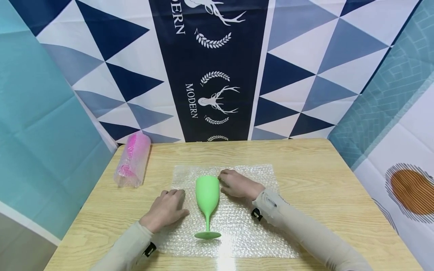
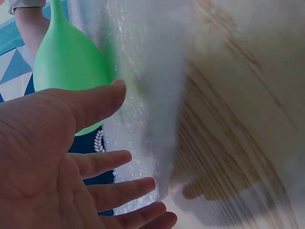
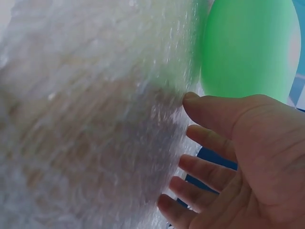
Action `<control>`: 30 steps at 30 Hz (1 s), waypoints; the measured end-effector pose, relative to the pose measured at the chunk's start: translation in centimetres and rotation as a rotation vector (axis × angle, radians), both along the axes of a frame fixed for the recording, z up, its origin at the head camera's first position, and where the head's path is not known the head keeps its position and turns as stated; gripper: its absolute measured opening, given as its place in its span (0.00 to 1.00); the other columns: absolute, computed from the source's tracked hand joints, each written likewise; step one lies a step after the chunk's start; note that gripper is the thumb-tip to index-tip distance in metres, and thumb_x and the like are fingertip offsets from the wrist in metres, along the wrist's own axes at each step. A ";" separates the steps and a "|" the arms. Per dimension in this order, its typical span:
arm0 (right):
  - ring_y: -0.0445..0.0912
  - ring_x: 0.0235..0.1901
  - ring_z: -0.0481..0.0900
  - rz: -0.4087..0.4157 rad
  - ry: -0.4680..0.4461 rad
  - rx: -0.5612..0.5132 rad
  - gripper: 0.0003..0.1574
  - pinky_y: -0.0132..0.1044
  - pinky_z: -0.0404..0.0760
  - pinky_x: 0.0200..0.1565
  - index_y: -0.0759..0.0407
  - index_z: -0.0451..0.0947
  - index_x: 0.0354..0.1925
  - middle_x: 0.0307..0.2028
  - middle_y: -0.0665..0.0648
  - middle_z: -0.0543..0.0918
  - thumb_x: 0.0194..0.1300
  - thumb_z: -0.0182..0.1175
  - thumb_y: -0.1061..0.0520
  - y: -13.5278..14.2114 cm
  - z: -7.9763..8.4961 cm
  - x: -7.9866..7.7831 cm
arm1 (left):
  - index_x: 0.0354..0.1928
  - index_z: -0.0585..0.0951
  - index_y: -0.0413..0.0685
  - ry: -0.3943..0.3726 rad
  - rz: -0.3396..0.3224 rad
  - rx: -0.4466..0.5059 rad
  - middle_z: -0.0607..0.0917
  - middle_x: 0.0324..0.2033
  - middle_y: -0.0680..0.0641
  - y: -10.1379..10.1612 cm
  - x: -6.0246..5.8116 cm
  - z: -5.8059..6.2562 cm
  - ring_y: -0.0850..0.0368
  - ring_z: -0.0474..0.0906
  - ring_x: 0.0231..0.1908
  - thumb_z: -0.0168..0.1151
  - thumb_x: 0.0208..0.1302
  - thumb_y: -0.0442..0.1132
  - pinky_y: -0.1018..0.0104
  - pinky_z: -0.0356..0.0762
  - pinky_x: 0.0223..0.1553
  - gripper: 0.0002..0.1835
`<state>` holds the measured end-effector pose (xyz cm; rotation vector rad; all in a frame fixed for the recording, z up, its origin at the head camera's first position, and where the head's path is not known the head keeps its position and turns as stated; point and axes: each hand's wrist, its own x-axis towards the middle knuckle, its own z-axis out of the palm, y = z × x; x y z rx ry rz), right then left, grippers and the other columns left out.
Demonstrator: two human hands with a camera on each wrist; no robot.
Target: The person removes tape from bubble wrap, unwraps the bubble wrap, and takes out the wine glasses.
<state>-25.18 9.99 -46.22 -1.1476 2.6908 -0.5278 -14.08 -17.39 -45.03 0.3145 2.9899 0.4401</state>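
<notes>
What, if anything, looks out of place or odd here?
The green goblet lies on its side on bubble wrap, though goblets usually stand upright. Behind it, the stag print and lettering on the backdrop are turned sideways. No spill shows.

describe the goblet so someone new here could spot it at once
On the table, a sheet of bubble wrap is spread out. The goblet lies on it, on its side, between the left hand and the right hand. It is bright green and unwrapped, unlike the pink bundle at the table's far left corner.
</notes>
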 end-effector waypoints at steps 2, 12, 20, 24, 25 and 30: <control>0.56 0.58 0.80 0.010 -0.006 -0.005 0.21 0.50 0.81 0.63 0.63 0.79 0.58 0.59 0.64 0.80 0.70 0.65 0.57 0.1 -0.1 -0.1 | 0.61 0.78 0.43 0.003 -0.010 -0.011 0.83 0.57 0.35 -0.2 0.1 -0.1 0.33 0.77 0.56 0.79 0.55 0.52 0.36 0.80 0.54 0.35; 0.60 0.66 0.75 0.003 -0.091 -0.018 0.25 0.54 0.74 0.70 0.63 0.77 0.61 0.67 0.66 0.75 0.69 0.66 0.57 0.6 0.0 -0.5 | 0.36 0.80 0.48 -0.014 -0.065 -0.020 0.83 0.36 0.47 -0.4 -0.5 0.0 0.47 0.77 0.41 0.82 0.49 0.51 0.52 0.80 0.42 0.22; 0.58 0.61 0.79 -0.014 -0.086 -0.099 0.22 0.53 0.78 0.66 0.65 0.78 0.60 0.61 0.65 0.80 0.71 0.62 0.57 1.0 -0.2 0.2 | 0.28 0.75 0.48 -0.056 -0.114 0.069 0.73 0.27 0.51 -0.1 -1.1 0.0 0.55 0.70 0.30 0.83 0.49 0.42 0.63 0.72 0.31 0.21; 0.56 0.58 0.82 -0.028 -0.074 -0.150 0.20 0.51 0.81 0.62 0.65 0.79 0.59 0.57 0.63 0.83 0.72 0.61 0.57 1.6 -0.3 1.3 | 0.28 0.74 0.48 -0.052 -0.124 0.070 0.73 0.26 0.52 0.0 -1.0 0.1 0.55 0.69 0.29 0.83 0.49 0.42 0.63 0.71 0.30 0.21; 0.55 0.57 0.82 -0.032 -0.079 -0.165 0.20 0.50 0.82 0.61 0.65 0.79 0.59 0.57 0.63 0.84 0.73 0.61 0.57 1.8 -0.3 1.6 | 0.28 0.74 0.48 -0.052 -0.125 0.069 0.73 0.26 0.52 0.0 -1.0 0.1 0.55 0.69 0.29 0.82 0.49 0.42 0.63 0.71 0.30 0.21; 0.52 0.51 0.85 -0.022 -0.108 -0.231 0.19 0.46 0.86 0.55 0.65 0.79 0.58 0.53 0.61 0.86 0.72 0.63 0.58 2.6 -0.3 3.3 | 0.27 0.74 0.49 -0.068 -0.116 0.053 0.75 0.30 0.49 -0.2 -0.9 0.1 0.52 0.72 0.34 0.82 0.50 0.44 0.59 0.76 0.35 0.21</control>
